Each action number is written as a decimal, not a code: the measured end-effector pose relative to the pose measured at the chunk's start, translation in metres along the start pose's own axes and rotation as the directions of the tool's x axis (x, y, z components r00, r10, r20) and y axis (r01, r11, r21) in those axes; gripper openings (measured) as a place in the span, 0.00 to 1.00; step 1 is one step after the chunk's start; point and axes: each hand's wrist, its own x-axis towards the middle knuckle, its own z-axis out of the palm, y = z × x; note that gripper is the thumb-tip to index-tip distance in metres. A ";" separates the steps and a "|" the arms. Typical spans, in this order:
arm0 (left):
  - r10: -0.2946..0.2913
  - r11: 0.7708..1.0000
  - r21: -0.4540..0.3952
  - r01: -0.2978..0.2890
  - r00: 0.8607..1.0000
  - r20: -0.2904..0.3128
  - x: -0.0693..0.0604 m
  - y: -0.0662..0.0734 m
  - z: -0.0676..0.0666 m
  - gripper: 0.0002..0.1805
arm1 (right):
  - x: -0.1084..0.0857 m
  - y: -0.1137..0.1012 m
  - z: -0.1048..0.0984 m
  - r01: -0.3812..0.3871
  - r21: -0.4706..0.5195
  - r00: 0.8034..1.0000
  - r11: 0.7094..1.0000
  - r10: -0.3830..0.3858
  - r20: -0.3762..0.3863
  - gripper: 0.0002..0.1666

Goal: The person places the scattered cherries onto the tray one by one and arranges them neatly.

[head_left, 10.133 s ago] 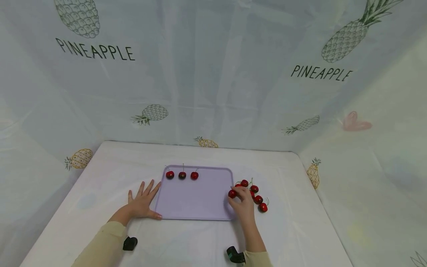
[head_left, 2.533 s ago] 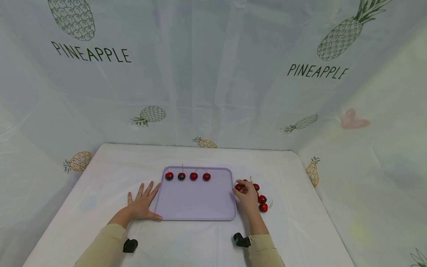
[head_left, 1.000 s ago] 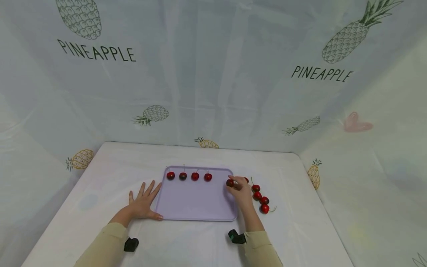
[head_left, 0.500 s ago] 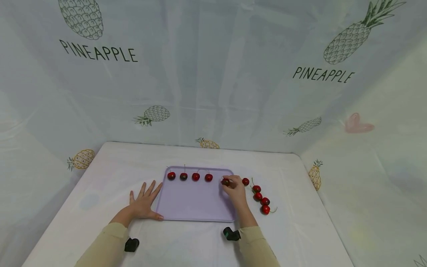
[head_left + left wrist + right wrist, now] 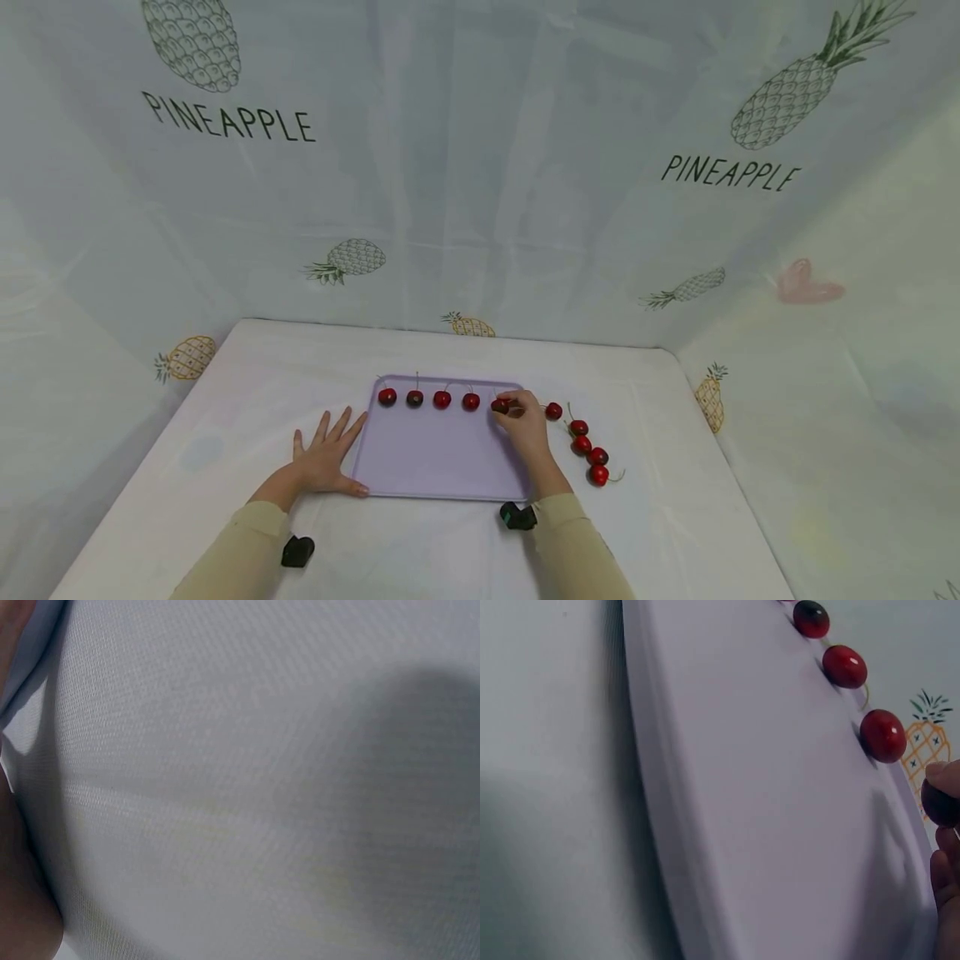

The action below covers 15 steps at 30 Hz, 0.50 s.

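Four cherries are sitting in a spaced row along the top edge of the purple tray, near the centre of the head frame, and a fifth cherry is lining up at the right end of that row, in the person's right hand. Setting it down well is probably calling for a light pinch, since round, smooth fruit seems apt to roll; lowering it level with its neighbours, leaving a matching gap, and parting the fingers slowly once it is resting would be the careful way.

The fingers of the right hand are pinching the fifth cherry at their tips, so it is lying directly between them. In the right wrist view it is showing at the right edge of the frame, apart from the nearest cherry of the row; whether it is touching the tray cannot be told.

The left hand is resting on the tabletop at the tray's lower left, its fingers spreading wide and its thumb lying at the corner, perhaps steadying it. Five loose cherries are lying on the tabletop, to the right of the tray.
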 end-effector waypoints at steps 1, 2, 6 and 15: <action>-0.002 1.000 0.003 0.002 1.000 0.003 0.000 0.000 0.000 0.72 | 0.001 0.001 0.000 0.004 -0.019 1.000 1.000 -0.004 0.002 0.15; -0.003 1.000 0.005 0.003 1.000 0.004 0.000 0.000 0.001 0.72 | 0.001 0.002 0.000 0.004 -0.033 1.000 0.999 -0.004 0.005 0.15; -0.014 1.000 0.020 0.014 1.000 0.020 -0.001 0.003 -0.002 0.71 | 0.004 0.003 0.000 0.006 -0.077 1.000 0.997 -0.005 0.005 0.15; 0.017 1.000 0.006 -0.016 1.000 -0.015 0.003 -0.007 0.007 0.73 | 0.011 0.002 0.001 -0.014 -0.179 1.000 0.984 0.016 0.010 0.15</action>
